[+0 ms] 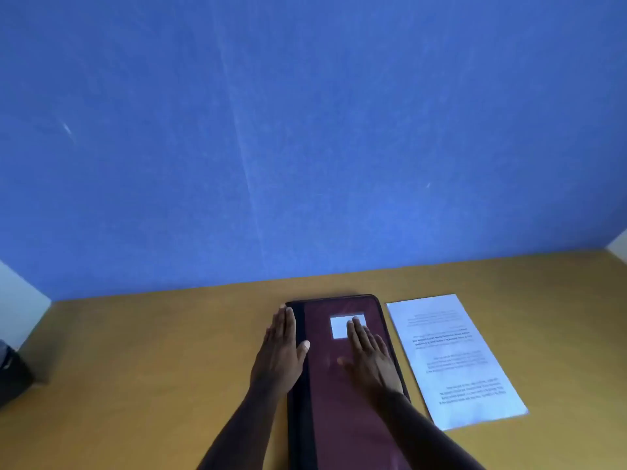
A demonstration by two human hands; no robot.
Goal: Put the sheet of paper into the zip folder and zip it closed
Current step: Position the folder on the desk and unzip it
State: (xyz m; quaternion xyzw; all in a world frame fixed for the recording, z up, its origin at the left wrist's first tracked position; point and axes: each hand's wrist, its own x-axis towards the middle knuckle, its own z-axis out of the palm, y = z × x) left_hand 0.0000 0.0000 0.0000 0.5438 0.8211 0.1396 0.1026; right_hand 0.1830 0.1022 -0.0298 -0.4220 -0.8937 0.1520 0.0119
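Both flat hands' fingers (360, 334) on zip folder (339, 401), paper (454, 361) just right

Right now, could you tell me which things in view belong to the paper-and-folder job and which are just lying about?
Belongs to the job:
- zip folder, maroon, flat on the table
- sheet of paper, beside the folder on its right
- left hand and right hand, both flat on the folder

Just lying about:
- dark object at the table's left edge; cannot tell what it is
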